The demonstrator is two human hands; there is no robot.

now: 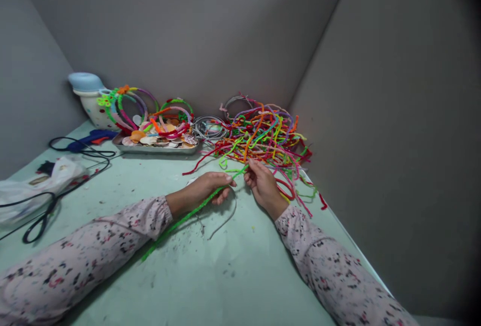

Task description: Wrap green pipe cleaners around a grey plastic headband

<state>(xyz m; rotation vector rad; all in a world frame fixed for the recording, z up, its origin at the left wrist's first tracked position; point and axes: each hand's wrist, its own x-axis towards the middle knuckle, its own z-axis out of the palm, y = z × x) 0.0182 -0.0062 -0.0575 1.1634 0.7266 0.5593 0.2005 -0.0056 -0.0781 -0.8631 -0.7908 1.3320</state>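
A fuzzy green stem (195,209) slanted above the pale bench (244,276), pinched between the thumb and fingers of the left hand (214,185); the right hand (262,181) gripped it near its far end, fingers drawn narrow. The lower end trailed by the floral left sleeve (150,220). A thin, bowed grey wire (227,220) curved below the left fingers; whether they held it too could not be told.

A snag looked the likeliest trouble, since the stem's far end sat just before a tangled pile (266,135) whose loose strands could have hooked it. The long lower end might have caught on the sleeve, and a sharp bend could have left a kink.

The pile was soft, looped and brightly coloured. Beside it sat a smooth wire coil (205,136); farther left, a shallow metal tray (161,151) bore flat shells (149,140) and fuzzy round hoops (120,101), beyond a crinkled bag (67,169) and black cord (55,198).
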